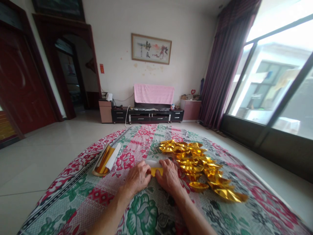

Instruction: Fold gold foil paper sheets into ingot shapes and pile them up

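Left hand [138, 176] and right hand [169, 174] both grasping gold paper [154, 170] over tablecloth [104, 199]. Folding well likely needs aligned edges, even thumb pressure.

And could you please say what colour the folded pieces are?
Shiny gold: the folded pieces show best in the head view.

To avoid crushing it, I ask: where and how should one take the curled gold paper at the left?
Probably pinch the curled gold paper by its white right edge, coming from the right with the left hand: that edge appears raised and faces the hand.
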Motion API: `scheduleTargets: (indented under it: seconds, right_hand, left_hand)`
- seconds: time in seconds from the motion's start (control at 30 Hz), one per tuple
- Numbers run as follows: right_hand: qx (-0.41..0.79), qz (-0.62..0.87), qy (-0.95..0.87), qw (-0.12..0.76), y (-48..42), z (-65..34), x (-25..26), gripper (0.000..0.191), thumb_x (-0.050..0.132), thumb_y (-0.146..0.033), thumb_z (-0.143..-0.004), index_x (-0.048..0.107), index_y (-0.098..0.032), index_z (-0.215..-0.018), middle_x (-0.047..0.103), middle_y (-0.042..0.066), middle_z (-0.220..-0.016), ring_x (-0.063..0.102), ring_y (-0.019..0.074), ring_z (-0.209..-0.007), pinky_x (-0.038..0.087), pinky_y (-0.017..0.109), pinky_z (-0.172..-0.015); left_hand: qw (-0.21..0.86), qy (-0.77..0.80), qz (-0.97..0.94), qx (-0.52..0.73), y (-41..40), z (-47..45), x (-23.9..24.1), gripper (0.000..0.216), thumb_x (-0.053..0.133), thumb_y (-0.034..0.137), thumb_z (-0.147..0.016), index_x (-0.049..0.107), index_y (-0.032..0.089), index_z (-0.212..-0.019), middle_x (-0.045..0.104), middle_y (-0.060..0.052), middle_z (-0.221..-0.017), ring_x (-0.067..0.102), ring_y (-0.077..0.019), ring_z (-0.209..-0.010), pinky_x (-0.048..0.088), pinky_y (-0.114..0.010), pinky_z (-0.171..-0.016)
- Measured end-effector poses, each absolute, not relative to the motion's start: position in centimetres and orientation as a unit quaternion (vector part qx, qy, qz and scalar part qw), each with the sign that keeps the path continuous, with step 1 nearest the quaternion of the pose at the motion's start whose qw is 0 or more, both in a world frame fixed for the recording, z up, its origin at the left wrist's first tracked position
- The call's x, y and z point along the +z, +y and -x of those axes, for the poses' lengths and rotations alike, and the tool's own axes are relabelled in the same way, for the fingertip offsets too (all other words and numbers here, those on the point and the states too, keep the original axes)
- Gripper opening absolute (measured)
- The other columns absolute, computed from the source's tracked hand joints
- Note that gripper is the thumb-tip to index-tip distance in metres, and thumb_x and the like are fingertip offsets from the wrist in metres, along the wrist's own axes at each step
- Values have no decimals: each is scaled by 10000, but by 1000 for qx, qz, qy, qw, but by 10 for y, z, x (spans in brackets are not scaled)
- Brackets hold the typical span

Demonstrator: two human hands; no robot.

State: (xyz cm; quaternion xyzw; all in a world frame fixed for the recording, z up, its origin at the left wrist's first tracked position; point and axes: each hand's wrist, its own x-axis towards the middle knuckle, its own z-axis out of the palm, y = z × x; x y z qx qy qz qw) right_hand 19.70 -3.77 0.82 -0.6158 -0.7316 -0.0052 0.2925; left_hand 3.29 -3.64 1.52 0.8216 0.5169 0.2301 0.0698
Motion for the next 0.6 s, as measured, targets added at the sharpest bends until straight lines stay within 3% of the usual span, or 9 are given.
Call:
scheduleTargets:
  seconds: [0.2,0.37,0.6]
  right_hand:
    - [21,624,-711,323,-35,-197,9,299,483,-214,-734,571,-174,-1017,567,82,-929,529,201,-876,390,302,-802]
    - [63,603,-711,356,-29,-194,7,424,501,-164,-678,531,-159,-1101,559,88,-982,555,180,-858,431,272,-773]
    - [99,617,-713,317,-27,-196,11,532,523,-176,-641,497,-137,-1171,619,106,-1003,592,203,-879,437,284,-782]
  left_hand:
    - [47,492,-830,258,-27,-31,11,177,450,163,-812,624,194,-794,557,-39,-873,522,-152,-870,406,-260,-817]
    - [54,478,-834,272,-18,-29,8,224,434,147,-814,652,196,-794,586,-42,-932,523,-161,-925,407,-272,-867]
    - [66,457,-840,285,-13,-28,3,247,429,148,-820,669,201,-795,611,-46,-918,545,-159,-928,412,-271,-875]
